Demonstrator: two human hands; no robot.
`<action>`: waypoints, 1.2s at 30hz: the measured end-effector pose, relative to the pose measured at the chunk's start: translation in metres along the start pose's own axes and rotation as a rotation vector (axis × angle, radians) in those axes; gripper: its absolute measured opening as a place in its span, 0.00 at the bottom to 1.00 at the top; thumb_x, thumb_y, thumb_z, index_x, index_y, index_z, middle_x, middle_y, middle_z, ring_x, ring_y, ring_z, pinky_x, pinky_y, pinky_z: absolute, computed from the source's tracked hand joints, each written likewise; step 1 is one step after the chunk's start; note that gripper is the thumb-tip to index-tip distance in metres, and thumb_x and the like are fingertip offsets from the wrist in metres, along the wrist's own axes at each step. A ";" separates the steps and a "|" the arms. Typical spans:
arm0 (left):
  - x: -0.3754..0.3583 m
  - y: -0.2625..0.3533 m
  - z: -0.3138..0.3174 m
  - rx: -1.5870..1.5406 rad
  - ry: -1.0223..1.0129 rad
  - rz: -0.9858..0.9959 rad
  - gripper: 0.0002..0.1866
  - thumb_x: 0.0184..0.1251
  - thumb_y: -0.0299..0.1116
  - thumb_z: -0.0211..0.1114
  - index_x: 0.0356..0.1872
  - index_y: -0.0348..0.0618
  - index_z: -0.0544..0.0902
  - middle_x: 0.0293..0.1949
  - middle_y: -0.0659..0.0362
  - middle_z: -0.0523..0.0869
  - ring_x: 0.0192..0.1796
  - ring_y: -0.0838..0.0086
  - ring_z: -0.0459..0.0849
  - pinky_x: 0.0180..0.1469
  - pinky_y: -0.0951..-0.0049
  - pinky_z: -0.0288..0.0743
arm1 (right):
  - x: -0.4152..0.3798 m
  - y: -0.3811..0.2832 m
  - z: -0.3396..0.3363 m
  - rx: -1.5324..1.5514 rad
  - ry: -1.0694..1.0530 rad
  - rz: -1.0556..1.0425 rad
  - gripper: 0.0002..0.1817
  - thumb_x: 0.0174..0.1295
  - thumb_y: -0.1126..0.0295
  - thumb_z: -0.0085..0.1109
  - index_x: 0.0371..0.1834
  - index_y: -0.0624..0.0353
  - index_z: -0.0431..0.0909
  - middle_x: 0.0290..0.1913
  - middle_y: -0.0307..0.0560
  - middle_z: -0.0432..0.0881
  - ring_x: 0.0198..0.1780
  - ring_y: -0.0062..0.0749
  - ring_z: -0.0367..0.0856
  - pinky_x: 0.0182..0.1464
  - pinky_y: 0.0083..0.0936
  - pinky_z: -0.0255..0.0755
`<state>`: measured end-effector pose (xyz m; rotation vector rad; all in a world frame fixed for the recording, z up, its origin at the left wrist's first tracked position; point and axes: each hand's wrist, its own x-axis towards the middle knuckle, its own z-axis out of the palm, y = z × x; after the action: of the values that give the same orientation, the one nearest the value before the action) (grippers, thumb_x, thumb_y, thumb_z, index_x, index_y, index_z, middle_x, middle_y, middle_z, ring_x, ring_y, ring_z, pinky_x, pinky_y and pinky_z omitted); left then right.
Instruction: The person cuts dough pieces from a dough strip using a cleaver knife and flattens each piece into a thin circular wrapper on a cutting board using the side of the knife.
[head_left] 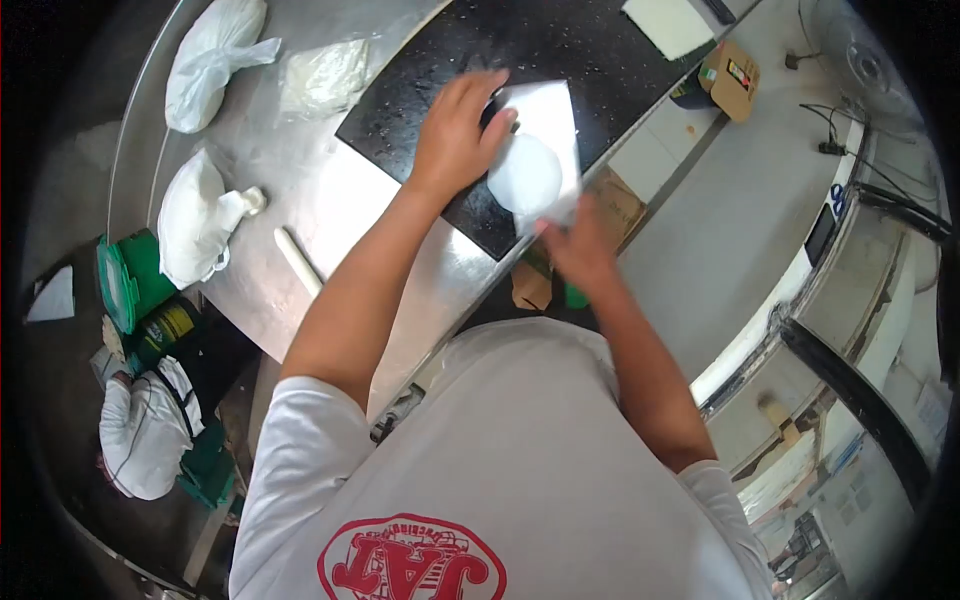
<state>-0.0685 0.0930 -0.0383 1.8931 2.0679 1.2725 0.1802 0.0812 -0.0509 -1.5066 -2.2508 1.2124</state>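
Observation:
Over a black board point(430, 120) on the metal table, a white sheet point(555, 105) is between my hands, tilted and partly blurred. A round white disc point(527, 175) lies against it. My left hand point(458, 140) is at the sheet's upper left edge, its thumb and fingers curled with a dark gap between them. At the lower corner, my right hand point(580, 248) pinches the sheet, smeared by motion.
White knotted bags point(195, 220), a clear plastic packet point(325, 78) and a pale stick point(297, 258) lie on the metal table point(350, 215). A white slab point(668, 25) sits on the board's far end. Cardboard point(613, 205) is beside the table's right edge. A person in white point(145, 430) is at lower left.

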 end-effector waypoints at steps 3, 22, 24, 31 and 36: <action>-0.051 0.004 -0.021 -0.066 -0.099 -0.092 0.25 0.68 0.34 0.70 0.65 0.39 0.80 0.66 0.44 0.80 0.70 0.45 0.76 0.73 0.52 0.69 | -0.017 -0.030 0.004 0.011 -0.231 0.135 0.30 0.64 0.60 0.69 0.61 0.68 0.69 0.55 0.73 0.82 0.60 0.70 0.80 0.62 0.52 0.73; 0.012 0.115 0.013 -0.611 -0.397 -0.608 0.11 0.78 0.33 0.65 0.53 0.42 0.86 0.37 0.62 0.87 0.42 0.80 0.83 0.48 0.74 0.78 | 0.041 0.039 -0.137 0.243 -0.607 0.076 0.22 0.66 0.62 0.69 0.58 0.61 0.76 0.35 0.37 0.80 0.23 0.18 0.72 0.23 0.21 0.69; 0.054 0.115 0.029 -0.817 -0.192 -0.687 0.13 0.79 0.36 0.63 0.59 0.45 0.84 0.43 0.65 0.86 0.45 0.82 0.81 0.47 0.75 0.78 | 0.054 0.056 -0.160 0.243 -0.550 0.020 0.22 0.66 0.63 0.68 0.58 0.61 0.76 0.36 0.38 0.80 0.24 0.17 0.72 0.23 0.21 0.69; 0.190 0.013 0.083 -1.028 0.254 -0.832 0.22 0.76 0.39 0.66 0.64 0.40 0.80 0.51 0.56 0.86 0.48 0.75 0.83 0.53 0.74 0.78 | 0.079 0.069 -0.229 0.379 -0.376 0.130 0.17 0.68 0.65 0.67 0.53 0.62 0.76 0.37 0.37 0.80 0.26 0.17 0.74 0.26 0.20 0.69; 0.112 0.009 0.090 -0.390 0.126 -0.659 0.25 0.75 0.40 0.67 0.67 0.39 0.79 0.57 0.52 0.88 0.53 0.69 0.85 0.59 0.68 0.79 | 0.102 0.082 -0.246 0.598 -0.108 -0.205 0.16 0.72 0.61 0.65 0.53 0.60 0.74 0.40 0.40 0.80 0.27 0.21 0.76 0.28 0.22 0.72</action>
<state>-0.0393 0.2341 -0.0400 0.8820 2.0346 1.4730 0.3228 0.3087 0.0236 -0.9807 -1.7942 1.7215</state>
